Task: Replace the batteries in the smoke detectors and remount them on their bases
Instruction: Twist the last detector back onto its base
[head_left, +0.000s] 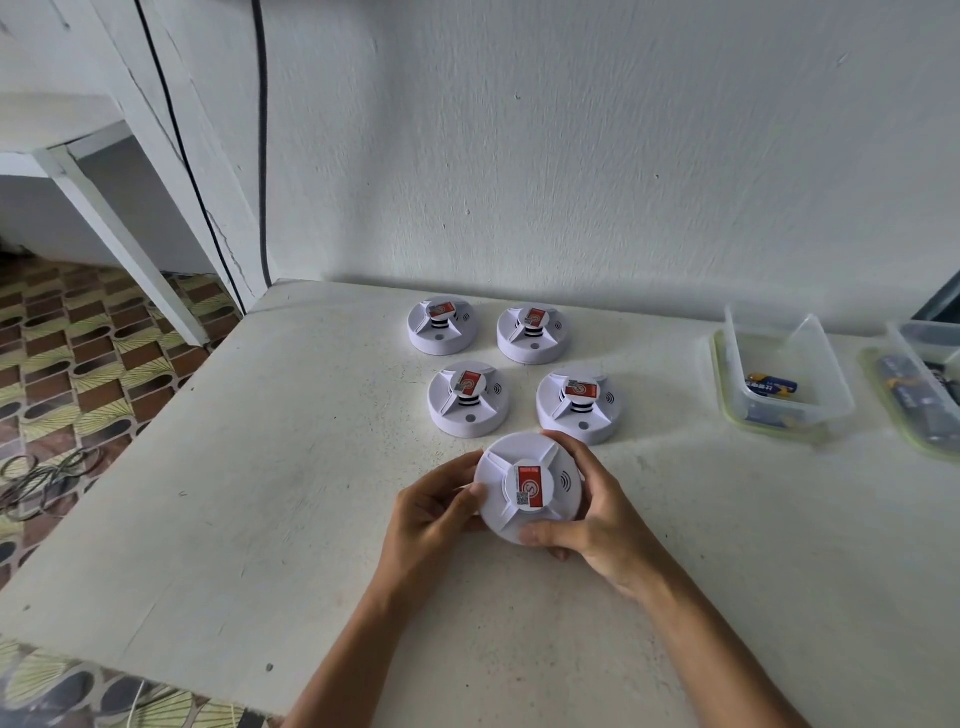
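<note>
A white round smoke detector with a red sticker on its centre cap is held just above the white table. My left hand grips its left rim, thumb on top. My right hand grips its right and near rim, thumb pressed on the front edge. Several more white detectors with red stickers stand behind it: two near ones and two far ones.
A clear plastic box at the right holds a blue and yellow battery. A second clear box with more batteries sits at the right edge. The wall stands close behind. The table's left edge drops to a patterned floor with cables.
</note>
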